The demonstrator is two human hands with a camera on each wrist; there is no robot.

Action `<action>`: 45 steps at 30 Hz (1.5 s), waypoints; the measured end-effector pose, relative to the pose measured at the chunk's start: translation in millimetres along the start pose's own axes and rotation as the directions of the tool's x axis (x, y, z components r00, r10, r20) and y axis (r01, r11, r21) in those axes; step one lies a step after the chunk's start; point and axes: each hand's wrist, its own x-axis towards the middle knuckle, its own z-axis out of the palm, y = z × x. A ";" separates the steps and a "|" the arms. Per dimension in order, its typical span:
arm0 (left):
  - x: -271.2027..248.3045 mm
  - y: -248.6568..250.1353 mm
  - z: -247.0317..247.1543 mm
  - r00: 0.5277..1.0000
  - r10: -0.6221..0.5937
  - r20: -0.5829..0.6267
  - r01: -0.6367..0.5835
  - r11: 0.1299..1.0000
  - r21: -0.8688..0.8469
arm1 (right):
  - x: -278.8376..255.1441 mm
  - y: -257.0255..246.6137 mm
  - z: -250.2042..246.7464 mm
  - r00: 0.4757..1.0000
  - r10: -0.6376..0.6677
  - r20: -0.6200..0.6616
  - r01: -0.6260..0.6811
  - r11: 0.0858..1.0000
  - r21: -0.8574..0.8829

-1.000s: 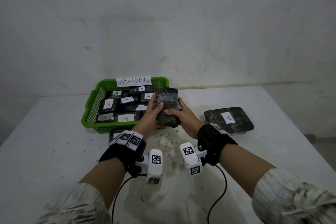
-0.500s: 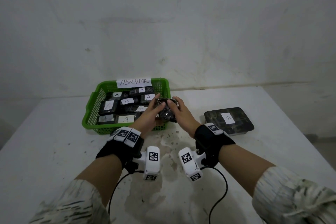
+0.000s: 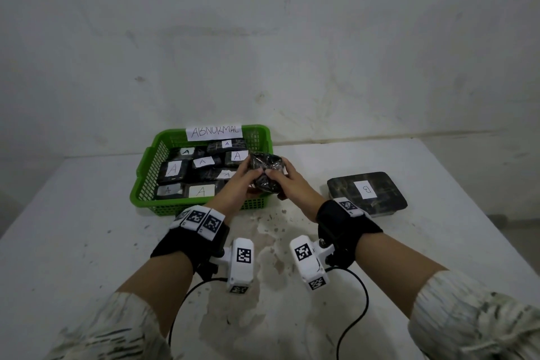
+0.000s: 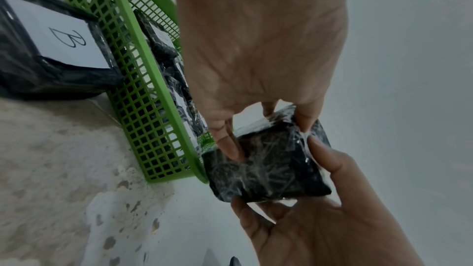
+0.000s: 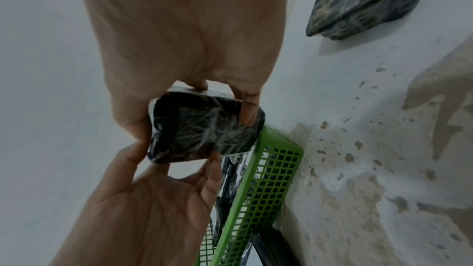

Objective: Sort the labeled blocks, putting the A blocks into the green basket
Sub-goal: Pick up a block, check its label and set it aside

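1. Above the near right corner of the green basket, both hands hold one dark block wrapped in clear film. It is clear of the table and overlaps the basket's right rim in the head view.
2. The left hand grasps the block's left side; in the left wrist view its thumb presses the dark face and its fingers curl round the far edge.
3. The right hand grasps the right side; in the right wrist view its thumb lies on the dark face, with fingers behind the block.
4. No label shows on the visible face of the held block; a white patch shows only at its far edge in the right wrist view, and no letter can be read.
5. Against half a second earlier, the block sits slightly farther right and shows more of its broad dark face; one second ago it stood taller, nearly on end, between the hands. Both hands have kept their grasp throughout.
6. Inside the basket lie several wrapped blocks with white labels marked A, below a paper sign on the far wall.
7. A larger block marked B lies flat on the table right of the hands, unmoved. Another B-labelled block lies against the basket's near wall, seen in the left wrist view.
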 end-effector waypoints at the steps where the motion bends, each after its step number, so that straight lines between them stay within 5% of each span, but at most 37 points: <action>1: 0.6 -0.9 0.1 1.000 -0.002 -0.014 0.002 1.000 -0.005 | -0.3 -0.3 -0.8 1.000 0.008 0.027 -0.007 1.000 -0.018; 12: -0.3 7.9 -9.9 0.995 -0.034 -0.098 0.042 0.996 0.081 | -0.8 -9.0 -16.8 0.993 0.115 -0.032 -0.117 0.989 -0.094; 15: -1.3 9.2 -13.4 0.995 0.055 -0.088 -0.033 0.971 0.237 | 0.4 -13.7 -26.2 0.977 0.204 -0.065 -0.209 0.974 -0.088; 20: -3.4 0.2 -15.8 0.990 0.134 0.055 -0.145 0.916 0.373 | 5.2 -13.6 -33.2 0.937 0.348 -0.028 -0.340 0.929 0.143; 27: 0.1 6.1 -5.6 0.989 0.144 -0.031 -0.124 0.925 0.359 | 0.3 -13.8 -31.1 0.925 0.368 0.093 -0.376 0.855 0.356; 31: 2.1 11.6 -5.3 0.986 0.046 -0.161 -0.006 0.969 0.245 | -2.9 -8.4 -24.9 0.970 0.229 0.082 -0.240 0.955 0.172; 35: 1.9 14.9 -5.5 0.979 0.064 -0.192 -0.001 0.951 0.308 | -4.7 -0.7 -16.7 0.998 0.009 0.056 -0.009 1.000 0.003; 41: -0.1 17.8 -0.5 0.989 0.072 -0.130 -0.034 0.961 0.273 | 5.1 1.1 -8.5 0.973 -0.140 -0.184 0.121 0.986 -0.111; 45: 2.5 20.6 4.0 0.992 0.014 -0.128 0.009 0.984 0.176 | 4.7 -0.1 -9.8 0.959 -0.199 -0.200 0.157 0.965 -0.210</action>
